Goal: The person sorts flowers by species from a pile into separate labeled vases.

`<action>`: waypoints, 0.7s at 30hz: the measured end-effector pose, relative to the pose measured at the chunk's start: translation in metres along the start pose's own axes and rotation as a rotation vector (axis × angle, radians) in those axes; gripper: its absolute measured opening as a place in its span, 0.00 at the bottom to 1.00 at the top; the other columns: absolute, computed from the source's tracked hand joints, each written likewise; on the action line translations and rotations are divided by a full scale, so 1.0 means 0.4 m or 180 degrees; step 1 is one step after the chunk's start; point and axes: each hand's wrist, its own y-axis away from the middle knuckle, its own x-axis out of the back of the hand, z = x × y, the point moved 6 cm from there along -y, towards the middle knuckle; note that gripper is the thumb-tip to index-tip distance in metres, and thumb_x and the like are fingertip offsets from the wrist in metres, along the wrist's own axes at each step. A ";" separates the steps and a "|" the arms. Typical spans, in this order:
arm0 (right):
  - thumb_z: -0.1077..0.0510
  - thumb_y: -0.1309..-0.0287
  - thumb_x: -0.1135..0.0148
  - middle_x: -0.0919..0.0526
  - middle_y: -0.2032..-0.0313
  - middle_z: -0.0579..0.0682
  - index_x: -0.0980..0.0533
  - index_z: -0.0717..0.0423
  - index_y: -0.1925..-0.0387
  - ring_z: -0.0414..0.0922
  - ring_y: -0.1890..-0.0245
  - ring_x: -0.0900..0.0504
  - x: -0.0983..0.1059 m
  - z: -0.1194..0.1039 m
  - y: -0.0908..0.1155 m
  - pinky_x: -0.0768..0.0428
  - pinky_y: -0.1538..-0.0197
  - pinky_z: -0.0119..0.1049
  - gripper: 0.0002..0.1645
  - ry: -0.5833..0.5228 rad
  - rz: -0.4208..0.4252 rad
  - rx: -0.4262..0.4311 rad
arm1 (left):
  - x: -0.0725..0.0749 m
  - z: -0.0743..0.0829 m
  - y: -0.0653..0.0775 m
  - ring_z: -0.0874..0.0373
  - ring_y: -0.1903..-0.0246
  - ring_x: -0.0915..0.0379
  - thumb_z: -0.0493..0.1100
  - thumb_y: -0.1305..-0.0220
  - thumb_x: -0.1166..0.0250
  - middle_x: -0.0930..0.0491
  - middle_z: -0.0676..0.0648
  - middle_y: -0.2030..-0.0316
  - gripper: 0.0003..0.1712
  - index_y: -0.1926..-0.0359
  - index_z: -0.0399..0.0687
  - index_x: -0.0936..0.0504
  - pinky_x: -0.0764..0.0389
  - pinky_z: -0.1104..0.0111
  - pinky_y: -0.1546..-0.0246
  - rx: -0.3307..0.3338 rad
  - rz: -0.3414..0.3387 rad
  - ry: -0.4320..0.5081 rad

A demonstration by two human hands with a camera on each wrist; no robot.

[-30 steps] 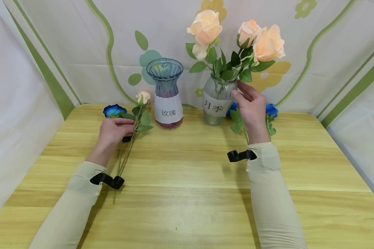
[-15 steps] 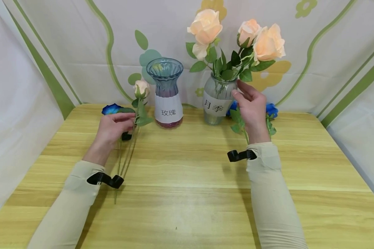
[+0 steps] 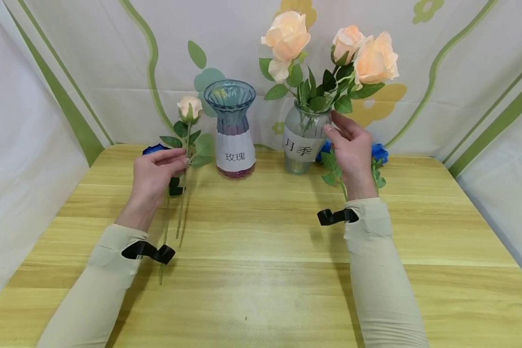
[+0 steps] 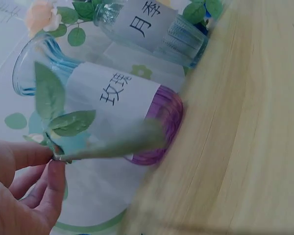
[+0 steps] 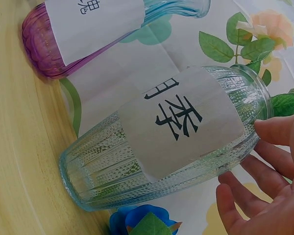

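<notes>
My left hand pinches the stem of a pale peach rose between thumb and fingertips, the bloom upright above it. Green leaves stand by those fingertips in the left wrist view, while the bloom is out of that view. My right hand rests against the upper side of a clear ribbed vase, thumb at the front and fingers loosely around the side. Several larger peach roses stand in it. Between the hands is a blue-to-purple glass vase with a white label and nothing seen inside.
A blue flower lies behind my left hand, its stem running toward me. More blue flowers lie beside the clear vase. A patterned curtain hangs behind the wooden table.
The peach rose has risen off the table and moved slightly left, its stem end drawn up from near my left wrist. My right hand and both vases have stayed in place.
</notes>
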 end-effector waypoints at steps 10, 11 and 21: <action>0.51 0.28 0.33 0.24 0.26 0.46 0.22 0.42 0.29 0.43 0.35 0.21 0.000 0.000 0.000 0.23 0.44 0.36 0.28 -0.0064 -0.0032 -0.0019 | -0.013 0.026 -0.001 0.64 0.64 0.11 0.31 0.40 0.23 0.09 0.55 0.64 0.13 0.53 0.42 0.07 0.12 0.75 0.60 -0.0129 0.0414 0.0758; 0.51 0.28 0.33 0.24 0.26 0.46 0.22 0.42 0.29 0.43 0.35 0.21 0.000 0.001 -0.001 0.23 0.44 0.36 0.28 -0.0068 -0.0033 -0.0017 | -0.014 0.031 -0.002 0.63 0.64 0.11 0.31 0.40 0.23 0.09 0.55 0.65 0.12 0.54 0.43 0.07 0.12 0.75 0.60 -0.0155 0.0459 0.0784; 0.51 0.28 0.33 0.23 0.26 0.46 0.22 0.42 0.29 0.43 0.36 0.20 -0.001 0.003 -0.001 0.23 0.45 0.35 0.28 -0.0065 -0.0020 -0.0003 | -0.032 0.068 -0.003 0.63 0.70 0.13 0.33 0.43 0.20 0.09 0.52 0.63 0.10 0.59 0.43 0.06 0.13 0.74 0.63 -0.0265 0.0691 0.1090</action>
